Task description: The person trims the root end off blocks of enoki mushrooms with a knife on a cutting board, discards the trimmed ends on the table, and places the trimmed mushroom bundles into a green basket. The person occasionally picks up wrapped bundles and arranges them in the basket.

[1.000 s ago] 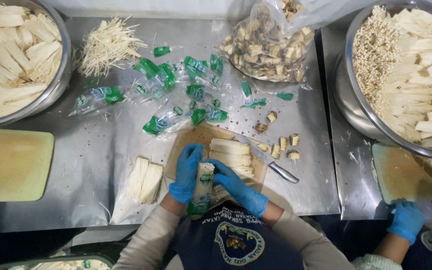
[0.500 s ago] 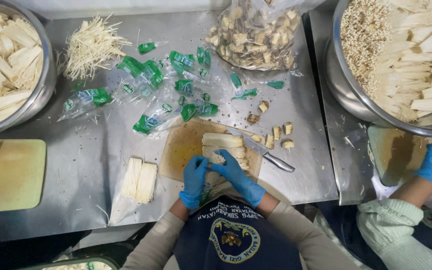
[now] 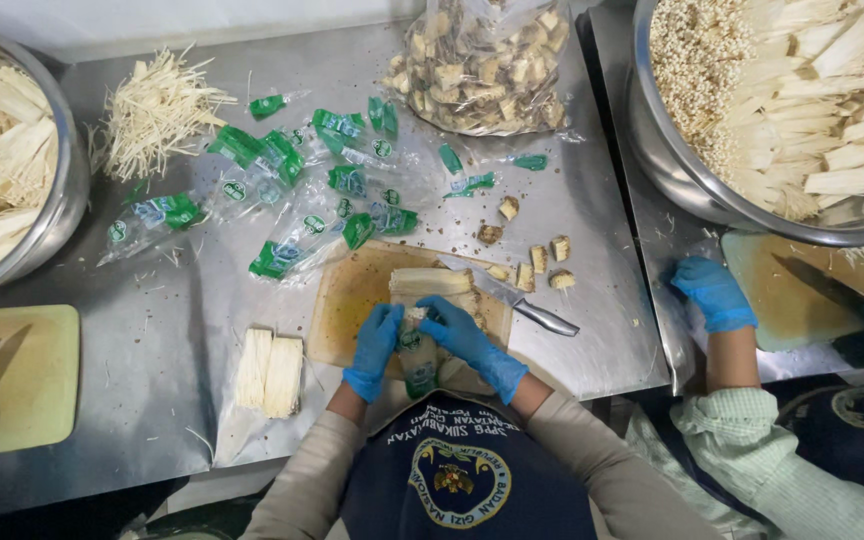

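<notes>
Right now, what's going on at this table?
A person in blue gloves holds a clear-and-green packet of pale mushrooms with both hands, left hand and right hand, over a wooden cutting board. A knife lies on the board beside cut stem ends. Empty wrappers litter the steel table. A co-worker's gloved hand rests at another board on the right.

Both gloved hands meet at lower centre over a wooden cutting board (image 3: pixel 352 300). The left hand (image 3: pixel 374 348) and right hand (image 3: pixel 472 345) grip a clear packet of pale mushrooms (image 3: pixel 418 352) between them. A knife (image 3: pixel 527 308) lies on the board's right edge, cut stubs (image 3: pixel 537 262) just beyond. Empty green-and-clear wrappers (image 3: pixel 302 190) litter the steel table (image 3: pixel 152 400) above. At right, a co-worker's blue-gloved hand (image 3: pixel 714 292) rests beside a large steel bowl (image 3: pixel 687 180).
</notes>
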A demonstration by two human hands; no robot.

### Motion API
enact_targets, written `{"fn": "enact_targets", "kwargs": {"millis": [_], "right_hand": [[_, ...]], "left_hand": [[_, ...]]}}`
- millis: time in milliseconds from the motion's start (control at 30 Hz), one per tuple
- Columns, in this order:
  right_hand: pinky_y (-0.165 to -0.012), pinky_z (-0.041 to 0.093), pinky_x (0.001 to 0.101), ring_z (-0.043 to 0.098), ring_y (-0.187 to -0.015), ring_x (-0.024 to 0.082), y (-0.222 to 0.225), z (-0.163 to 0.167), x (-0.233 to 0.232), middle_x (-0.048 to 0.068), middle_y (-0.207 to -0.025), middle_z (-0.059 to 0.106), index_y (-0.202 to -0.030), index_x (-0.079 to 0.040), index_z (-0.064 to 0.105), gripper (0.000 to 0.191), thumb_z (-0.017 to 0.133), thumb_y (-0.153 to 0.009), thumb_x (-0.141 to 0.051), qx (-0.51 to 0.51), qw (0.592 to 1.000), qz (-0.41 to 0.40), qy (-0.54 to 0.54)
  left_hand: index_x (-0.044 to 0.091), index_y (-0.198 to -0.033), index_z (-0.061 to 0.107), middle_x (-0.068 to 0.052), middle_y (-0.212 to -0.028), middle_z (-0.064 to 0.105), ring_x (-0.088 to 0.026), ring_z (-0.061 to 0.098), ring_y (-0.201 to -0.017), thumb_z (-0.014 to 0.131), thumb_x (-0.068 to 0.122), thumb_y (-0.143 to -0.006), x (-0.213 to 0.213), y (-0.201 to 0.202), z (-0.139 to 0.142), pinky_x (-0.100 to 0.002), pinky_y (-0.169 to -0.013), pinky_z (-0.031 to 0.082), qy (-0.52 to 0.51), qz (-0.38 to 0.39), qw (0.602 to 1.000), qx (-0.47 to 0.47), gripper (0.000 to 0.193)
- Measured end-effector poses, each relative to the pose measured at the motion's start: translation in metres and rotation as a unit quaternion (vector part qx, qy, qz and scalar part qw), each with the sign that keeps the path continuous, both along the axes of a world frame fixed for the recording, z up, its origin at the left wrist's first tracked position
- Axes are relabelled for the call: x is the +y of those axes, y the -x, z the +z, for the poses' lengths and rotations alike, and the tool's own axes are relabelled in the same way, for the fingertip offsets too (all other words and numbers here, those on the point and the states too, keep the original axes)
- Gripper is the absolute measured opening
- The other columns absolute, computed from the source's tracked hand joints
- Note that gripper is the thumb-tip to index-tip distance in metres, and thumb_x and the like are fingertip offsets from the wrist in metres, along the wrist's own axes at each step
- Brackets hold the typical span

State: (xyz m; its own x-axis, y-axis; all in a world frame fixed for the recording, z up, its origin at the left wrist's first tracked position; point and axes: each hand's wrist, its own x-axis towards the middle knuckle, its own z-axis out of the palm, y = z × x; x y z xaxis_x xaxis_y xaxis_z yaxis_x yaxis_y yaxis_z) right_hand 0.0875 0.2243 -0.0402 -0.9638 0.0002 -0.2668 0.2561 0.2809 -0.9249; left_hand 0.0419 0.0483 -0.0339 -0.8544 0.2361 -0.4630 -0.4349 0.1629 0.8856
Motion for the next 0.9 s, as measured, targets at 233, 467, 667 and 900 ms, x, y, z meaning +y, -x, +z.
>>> {"fn": "enact_targets", "kwargs": {"millis": [233, 467, 667, 900], "right_hand": [[-0.069, 0.058, 0.0310, 0.071, -0.084, 0.018, 0.000, 0.012, 0.013, 0.007, -0.097, 0.073, -0.118, -0.011, 0.070, 0.044, 0.077, -0.086, -0.041, -0.049, 0.994, 0.077, -0.055], [-0.071, 0.054, 0.0274, 0.066, -0.091, 0.011, 0.006, 0.018, 0.054, 0.000, -0.102, 0.072, -0.117, -0.009, 0.070, 0.030, 0.075, -0.091, -0.022, -0.030, 0.955, -0.192, 0.223], [-0.072, 0.053, 0.0299, 0.065, -0.087, 0.013, 0.012, 0.023, 0.070, 0.001, -0.098, 0.071, -0.111, -0.009, 0.069, 0.020, 0.071, -0.095, -0.021, -0.044, 0.884, -0.281, 0.370], [-0.086, 0.057, 0.0368, 0.068, -0.101, 0.021, -0.002, 0.022, 0.108, 0.006, -0.110, 0.070, -0.118, -0.009, 0.061, 0.028, 0.064, -0.100, -0.030, 0.037, 0.820, -0.393, 0.415]], "left_hand": [[0.007, -0.097, 0.062, -0.002, -0.083, 0.062, -0.014, 0.057, -0.073, 0.054, 0.027, -0.101, 0.002, -0.005, -0.009, -0.032, -0.065, 0.049, -0.201, 0.037, 0.972, -0.118, 0.022], [0.005, -0.128, 0.060, -0.001, -0.107, 0.066, -0.009, 0.062, -0.092, 0.070, 0.019, -0.092, -0.025, -0.009, -0.002, -0.026, -0.077, 0.054, -0.117, -0.113, 0.986, 0.029, 0.039], [0.004, -0.138, 0.061, -0.004, -0.109, 0.071, -0.011, 0.066, -0.083, 0.063, 0.021, -0.096, -0.023, 0.001, -0.001, -0.026, -0.067, 0.056, -0.168, -0.094, 0.981, 0.000, 0.045], [-0.001, -0.143, 0.053, -0.009, -0.125, 0.065, -0.016, 0.062, -0.105, 0.070, 0.025, -0.096, -0.083, 0.090, 0.041, -0.030, -0.085, 0.051, 0.018, 0.046, 0.981, 0.186, 0.056]]}}
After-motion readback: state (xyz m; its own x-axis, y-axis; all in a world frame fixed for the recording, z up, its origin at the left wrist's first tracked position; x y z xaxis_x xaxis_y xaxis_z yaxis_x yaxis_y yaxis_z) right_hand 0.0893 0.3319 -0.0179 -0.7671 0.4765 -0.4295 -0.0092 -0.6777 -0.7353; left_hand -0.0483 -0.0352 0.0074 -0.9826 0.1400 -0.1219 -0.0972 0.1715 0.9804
